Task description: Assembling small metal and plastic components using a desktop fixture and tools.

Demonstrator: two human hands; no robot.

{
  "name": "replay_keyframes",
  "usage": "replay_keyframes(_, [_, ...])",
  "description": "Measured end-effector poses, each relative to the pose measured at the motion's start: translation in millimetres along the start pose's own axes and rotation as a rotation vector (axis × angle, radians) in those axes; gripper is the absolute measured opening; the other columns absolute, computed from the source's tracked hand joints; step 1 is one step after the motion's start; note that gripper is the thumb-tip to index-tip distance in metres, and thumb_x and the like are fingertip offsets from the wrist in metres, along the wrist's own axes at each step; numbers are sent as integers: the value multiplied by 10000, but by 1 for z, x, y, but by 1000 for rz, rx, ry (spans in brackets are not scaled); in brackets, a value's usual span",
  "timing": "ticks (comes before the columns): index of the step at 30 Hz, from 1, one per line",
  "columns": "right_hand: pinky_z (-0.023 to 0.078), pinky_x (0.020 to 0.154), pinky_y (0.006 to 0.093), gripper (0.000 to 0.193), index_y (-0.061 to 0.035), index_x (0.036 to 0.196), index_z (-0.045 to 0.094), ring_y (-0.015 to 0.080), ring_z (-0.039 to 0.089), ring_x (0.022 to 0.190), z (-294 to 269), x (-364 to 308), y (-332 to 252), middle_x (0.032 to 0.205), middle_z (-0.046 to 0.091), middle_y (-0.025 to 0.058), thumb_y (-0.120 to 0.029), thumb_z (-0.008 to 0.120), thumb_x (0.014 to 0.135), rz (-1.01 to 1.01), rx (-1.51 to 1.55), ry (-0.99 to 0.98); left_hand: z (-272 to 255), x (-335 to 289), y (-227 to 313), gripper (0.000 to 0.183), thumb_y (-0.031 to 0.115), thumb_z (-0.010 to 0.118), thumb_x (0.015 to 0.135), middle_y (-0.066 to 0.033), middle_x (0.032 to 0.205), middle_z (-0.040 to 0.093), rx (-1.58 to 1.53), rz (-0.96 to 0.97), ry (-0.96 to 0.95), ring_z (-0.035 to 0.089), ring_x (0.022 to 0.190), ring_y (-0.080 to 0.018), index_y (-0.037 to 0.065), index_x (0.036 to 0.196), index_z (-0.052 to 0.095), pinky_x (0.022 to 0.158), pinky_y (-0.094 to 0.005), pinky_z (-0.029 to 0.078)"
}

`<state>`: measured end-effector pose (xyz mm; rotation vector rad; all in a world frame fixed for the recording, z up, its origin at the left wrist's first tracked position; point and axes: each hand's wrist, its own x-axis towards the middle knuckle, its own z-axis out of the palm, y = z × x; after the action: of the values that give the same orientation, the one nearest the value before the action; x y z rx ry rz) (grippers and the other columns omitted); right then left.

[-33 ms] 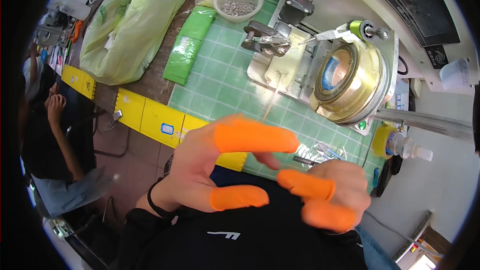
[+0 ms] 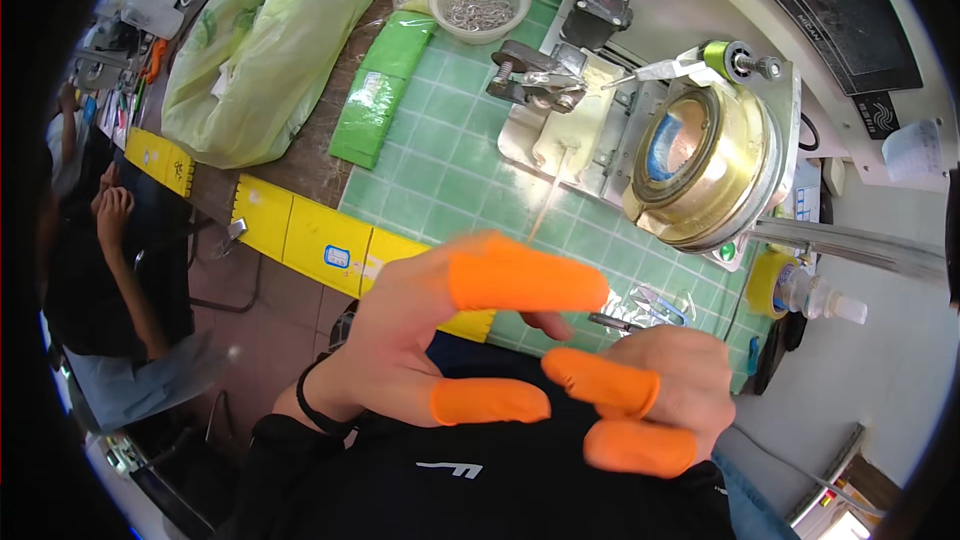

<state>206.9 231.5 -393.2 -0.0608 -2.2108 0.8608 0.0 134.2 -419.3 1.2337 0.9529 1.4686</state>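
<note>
Both my hands are over my lap at the mat's near edge, with orange finger cots on thumb and index finger. My left hand [image 2: 405, 325] has its thumb and index finger wide apart, and nothing shows between them. To its right, my right hand [image 2: 665, 380] has index finger and thumb stretched to the left with a gap between them; its other fingers are curled and partly hidden. The hands do not touch. Beyond them lies the green gridded cutting mat [image 2: 455, 175], bearing a bench machine with a round brass-coloured part [image 2: 690, 170] and a thin pale stick [image 2: 547, 205].
A bowl of small silvery pieces [image 2: 480, 5], a green packet [image 2: 370, 115] and a pale green plastic bag [image 2: 270, 60] are at the back left. Small snips [image 2: 660, 305] lie beyond my right hand. Yellow ruler-like strip [image 2: 320, 245] edges the table. Another person's arm [image 2: 130, 270] is at far left.
My left hand has shifted slightly to the right. My right hand has moved a little left, and its thumb and index finger have spread further apart.
</note>
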Motion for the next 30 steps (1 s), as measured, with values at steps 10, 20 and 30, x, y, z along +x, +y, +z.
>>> replay_keyframes(10, [521, 518, 271, 436, -23, 1138, 750, 188, 670, 584, -8, -7, 2, 874, 739, 95, -287, 805, 796, 184, 112, -140, 4, 8, 5, 473, 153, 955, 701, -124, 952, 773, 144, 55, -50, 724, 772, -195, -11, 1100, 761, 655, -285, 540])
replay_keyframes(20, [633, 673, 411, 1120, -50, 1609, -77, 396, 746, 707, -9, -11, -11, 1292, 554, 425, -499, 705, 944, 936, 1096, 39, -10, -3, 5, 602, 228, 901, 796, -165, 1101, 746, 234, -92, -2, 727, 898, -192, -53, 1267, 655, 803, -317, 552])
replay_keyframes(30, [591, 707, 315, 1147, -95, 1654, 147, 319, 754, 877, -32, -34, -4, 1384, 567, 346, -588, 788, 841, 1179, 1569, 60, -74, 24, 63, 703, 477, 577, 1010, -228, 1375, 619, 846, 93, 280, 690, 1018, -226, -77, 1433, 484, 891, -350, 536])
